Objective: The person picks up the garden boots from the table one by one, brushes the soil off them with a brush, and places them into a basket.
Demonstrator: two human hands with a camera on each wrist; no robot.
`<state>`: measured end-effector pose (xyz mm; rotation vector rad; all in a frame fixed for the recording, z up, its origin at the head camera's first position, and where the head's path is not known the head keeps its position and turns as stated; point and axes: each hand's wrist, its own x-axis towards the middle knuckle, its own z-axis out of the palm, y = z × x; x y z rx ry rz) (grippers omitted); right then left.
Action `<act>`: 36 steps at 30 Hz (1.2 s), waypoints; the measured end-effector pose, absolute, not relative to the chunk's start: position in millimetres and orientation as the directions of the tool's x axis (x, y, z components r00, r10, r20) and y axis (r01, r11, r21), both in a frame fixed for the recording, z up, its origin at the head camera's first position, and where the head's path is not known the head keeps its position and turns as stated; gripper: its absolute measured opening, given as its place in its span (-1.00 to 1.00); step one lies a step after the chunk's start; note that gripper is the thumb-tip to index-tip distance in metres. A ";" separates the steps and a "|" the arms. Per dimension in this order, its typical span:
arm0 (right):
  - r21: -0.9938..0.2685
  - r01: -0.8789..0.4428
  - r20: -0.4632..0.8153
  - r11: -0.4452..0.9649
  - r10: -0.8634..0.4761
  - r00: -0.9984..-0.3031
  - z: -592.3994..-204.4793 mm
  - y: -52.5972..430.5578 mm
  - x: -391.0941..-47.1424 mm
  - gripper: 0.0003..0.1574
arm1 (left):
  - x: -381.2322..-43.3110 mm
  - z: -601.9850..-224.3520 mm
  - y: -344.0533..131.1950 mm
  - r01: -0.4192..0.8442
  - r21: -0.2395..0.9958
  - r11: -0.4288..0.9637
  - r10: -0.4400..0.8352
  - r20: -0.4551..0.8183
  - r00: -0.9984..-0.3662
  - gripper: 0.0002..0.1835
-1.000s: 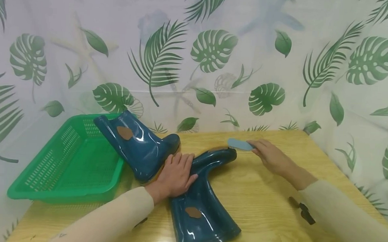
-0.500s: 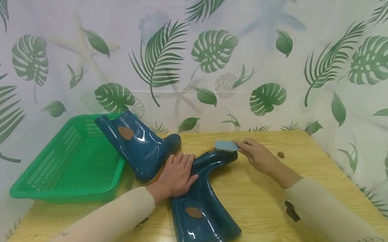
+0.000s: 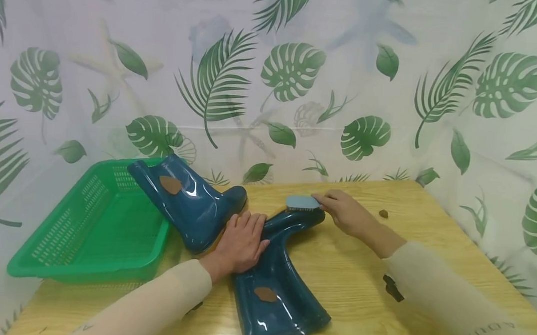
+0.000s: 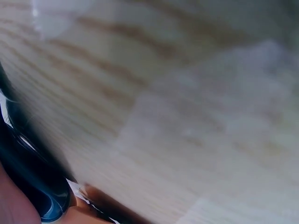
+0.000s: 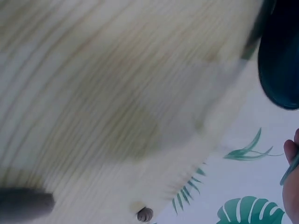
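A dark blue rubber boot (image 3: 287,261) lies on its side, with a brown patch (image 3: 266,294) on its shaft. My left hand (image 3: 240,241) rests over its heel and ankle, fingers extended and thumb out to the side. In my right hand (image 3: 345,211) I pinch the handle of a light blue brush (image 3: 302,202), bristles down at the sole edge near the toe. The second boot (image 3: 197,202) leans on the basket's rim, also with a brown patch (image 3: 170,184). In the right wrist view the boot's toe (image 5: 282,60) shows at the upper right.
A green plastic basket (image 3: 108,230) stands at the left of the wooden table (image 3: 358,286). A small brown lump (image 3: 383,213) lies to the right of my right hand. Behind the table hangs a leaf-patterned sheet (image 3: 239,16).
My right hand has moved the brush left along the sole from beyond the toe. The brown lump has come into view on the table. My left hand and both boots stay put.
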<state>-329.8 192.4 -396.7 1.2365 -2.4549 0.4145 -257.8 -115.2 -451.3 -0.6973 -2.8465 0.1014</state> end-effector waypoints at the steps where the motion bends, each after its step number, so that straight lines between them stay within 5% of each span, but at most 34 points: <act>1: -0.087 -0.815 0.448 0.573 -0.708 -0.546 -397.2 190.1 -330.4 -0.57 | -258.4 -451.4 -115.9 0.452 -0.111 0.885 0.466 0.189 -0.865 -0.32; 9: -0.161 -0.764 0.465 0.625 -0.634 -0.617 -386.1 202.5 -328.8 -0.57 | -259.9 -452.6 -118.1 0.470 -0.102 0.877 0.481 0.219 -0.849 -0.33; 15: -0.069 -0.822 0.434 0.565 -0.725 -0.535 -395.2 185.0 -327.9 -0.53 | -258.0 -450.4 -116.2 0.464 -0.098 0.880 0.475 0.196 -0.858 -0.34; 36: 0.091 -0.839 0.504 0.536 -0.752 -0.425 -381.1 182.8 -330.0 -0.53 | -257.5 -452.6 -116.0 0.462 -0.114 0.879 0.476 0.200 -0.857 -0.34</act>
